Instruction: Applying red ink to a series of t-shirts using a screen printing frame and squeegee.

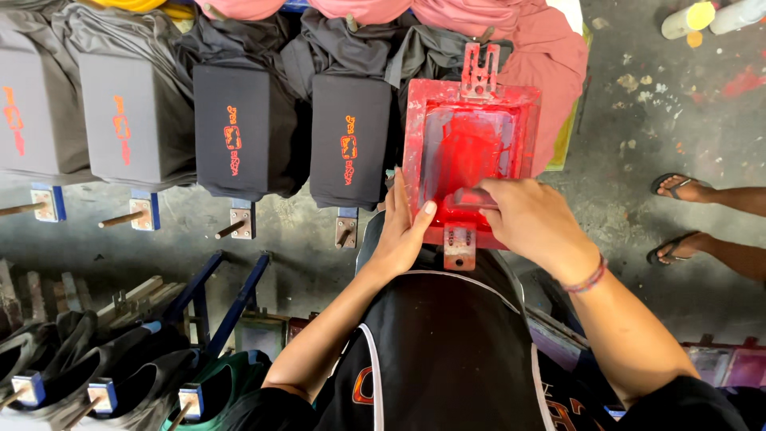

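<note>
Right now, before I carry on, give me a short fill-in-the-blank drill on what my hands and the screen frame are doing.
1. The left hand rests flat against the ____ edge of the red screen frame.
2. The right hand grips a squeegee inside the frame, which is smeared with ____ ink.
3. The two printed shirts nearest the frame, black shirts, carry an ____ design.
4. A beaded ____ sits on the right wrist.

Missing words: left; red; orange; bracelet
</note>
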